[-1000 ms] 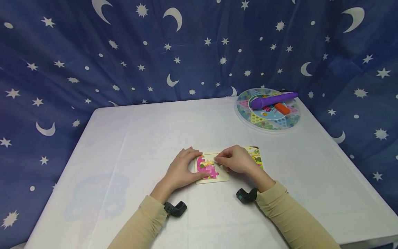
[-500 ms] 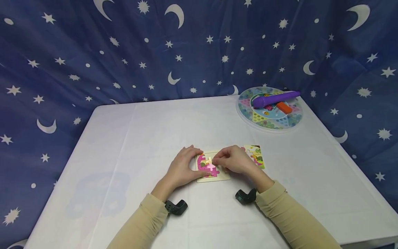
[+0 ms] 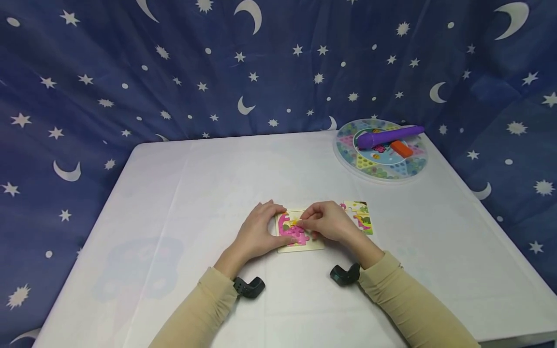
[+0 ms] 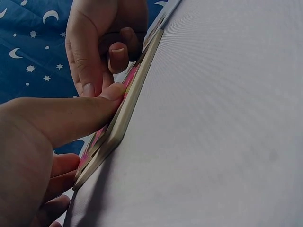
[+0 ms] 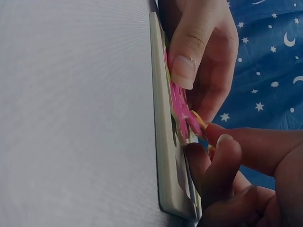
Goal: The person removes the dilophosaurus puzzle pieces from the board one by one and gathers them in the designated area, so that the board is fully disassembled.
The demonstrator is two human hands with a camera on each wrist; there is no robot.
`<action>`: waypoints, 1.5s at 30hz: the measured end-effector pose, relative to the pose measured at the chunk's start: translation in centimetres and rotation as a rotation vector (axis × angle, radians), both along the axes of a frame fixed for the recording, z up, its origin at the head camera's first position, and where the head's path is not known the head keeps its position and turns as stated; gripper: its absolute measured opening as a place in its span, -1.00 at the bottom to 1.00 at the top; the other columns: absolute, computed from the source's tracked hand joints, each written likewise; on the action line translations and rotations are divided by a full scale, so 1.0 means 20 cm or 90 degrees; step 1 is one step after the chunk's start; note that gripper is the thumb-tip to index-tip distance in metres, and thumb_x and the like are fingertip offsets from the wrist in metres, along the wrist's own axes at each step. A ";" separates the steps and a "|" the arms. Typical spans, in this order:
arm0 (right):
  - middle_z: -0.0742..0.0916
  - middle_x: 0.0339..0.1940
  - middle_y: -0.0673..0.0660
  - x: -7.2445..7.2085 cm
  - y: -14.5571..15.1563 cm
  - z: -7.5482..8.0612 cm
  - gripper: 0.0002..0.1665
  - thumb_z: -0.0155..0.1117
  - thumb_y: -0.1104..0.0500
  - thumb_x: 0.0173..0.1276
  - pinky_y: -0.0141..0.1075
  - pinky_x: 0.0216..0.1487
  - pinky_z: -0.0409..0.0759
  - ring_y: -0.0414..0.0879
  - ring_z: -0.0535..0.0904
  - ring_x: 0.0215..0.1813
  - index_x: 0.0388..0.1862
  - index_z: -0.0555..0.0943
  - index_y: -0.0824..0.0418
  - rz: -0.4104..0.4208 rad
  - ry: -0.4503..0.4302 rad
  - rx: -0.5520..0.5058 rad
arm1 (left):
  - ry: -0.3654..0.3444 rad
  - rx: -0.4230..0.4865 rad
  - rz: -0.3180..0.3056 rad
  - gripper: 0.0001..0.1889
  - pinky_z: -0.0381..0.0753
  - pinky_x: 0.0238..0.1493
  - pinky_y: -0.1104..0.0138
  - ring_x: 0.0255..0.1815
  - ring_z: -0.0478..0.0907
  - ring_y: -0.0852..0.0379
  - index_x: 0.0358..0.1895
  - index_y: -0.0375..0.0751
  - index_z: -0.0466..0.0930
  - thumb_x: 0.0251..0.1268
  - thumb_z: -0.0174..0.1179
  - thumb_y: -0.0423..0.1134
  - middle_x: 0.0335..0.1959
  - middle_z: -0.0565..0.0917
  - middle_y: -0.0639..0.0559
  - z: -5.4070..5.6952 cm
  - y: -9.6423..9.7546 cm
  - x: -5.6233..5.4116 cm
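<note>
A small wooden puzzle board (image 3: 314,245) with pink, yellow and green pieces lies in the middle of the table. My left hand (image 3: 254,233) holds its left side, the thumb on the pieces near the front and the fingers by the far edge. Over the board, my right hand (image 3: 328,222) pinches a small puzzle piece (image 5: 199,122) between thumb and forefinger. In the right wrist view this piece is tilted against the pink pieces (image 5: 178,104). The right fingers hide part of the board's right side.
Just right of the board, partly behind the right hand, lies a group of colourful puzzle pieces (image 3: 362,220). At the back right, a round game board (image 3: 370,170) bears a purple microphone-shaped object (image 3: 389,137) and an orange block (image 3: 401,149). A starry curtain (image 3: 183,72) hangs behind the white table (image 3: 209,183).
The pinched piece, lifted and pale with glare half a second ago, now lies lower among the pink pieces. Both hands keep nearly the same place; the whole view shifts slightly.
</note>
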State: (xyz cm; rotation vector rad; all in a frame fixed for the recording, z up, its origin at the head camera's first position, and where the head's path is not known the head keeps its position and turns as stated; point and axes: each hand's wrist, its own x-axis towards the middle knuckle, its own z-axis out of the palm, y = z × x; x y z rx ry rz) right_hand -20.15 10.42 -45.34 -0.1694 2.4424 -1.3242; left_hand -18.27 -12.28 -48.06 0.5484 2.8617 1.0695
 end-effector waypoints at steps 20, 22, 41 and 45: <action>0.76 -0.42 0.08 0.00 0.02 0.01 -0.81 0.49 0.11 0.34 -0.38 -0.57 0.43 -0.09 0.56 -0.54 -0.10 0.78 0.12 0.018 -0.023 -0.067 | 0.008 0.008 -0.005 -0.25 -0.04 0.63 0.21 0.59 0.18 0.05 0.22 -0.05 0.59 -0.04 0.58 0.22 0.29 0.56 0.06 -0.01 0.01 -0.01; 0.77 -0.41 0.09 0.00 0.04 0.02 -0.80 0.49 0.09 0.35 -0.38 -0.57 0.41 -0.08 0.56 -0.54 -0.10 0.78 0.11 0.014 -0.030 -0.079 | 0.007 0.010 -0.004 -0.24 -0.03 0.62 0.21 0.59 0.18 0.05 0.22 -0.04 0.59 -0.05 0.58 0.23 0.29 0.56 0.07 -0.01 0.01 -0.01; 0.59 -0.52 0.06 -0.08 0.41 0.11 -0.55 0.47 -0.16 0.32 -0.27 -0.55 0.31 -0.04 0.36 -0.52 -0.01 0.76 0.12 -0.104 -0.084 -0.020 | -0.007 -0.004 0.009 -0.20 0.02 0.61 0.18 0.60 0.15 0.05 0.26 -0.02 0.58 -0.07 0.56 0.28 0.37 0.51 0.05 0.00 0.00 0.00; 0.68 -0.37 0.11 -0.08 0.49 0.13 -0.51 0.46 -0.18 0.32 -0.23 -0.35 0.44 0.02 0.46 -0.38 0.01 0.76 0.16 -0.105 -0.061 0.040 | -0.006 -0.001 0.006 -0.20 0.00 0.62 0.19 0.60 0.15 0.07 0.26 -0.02 0.57 -0.05 0.55 0.27 0.36 0.51 0.05 -0.01 0.01 0.00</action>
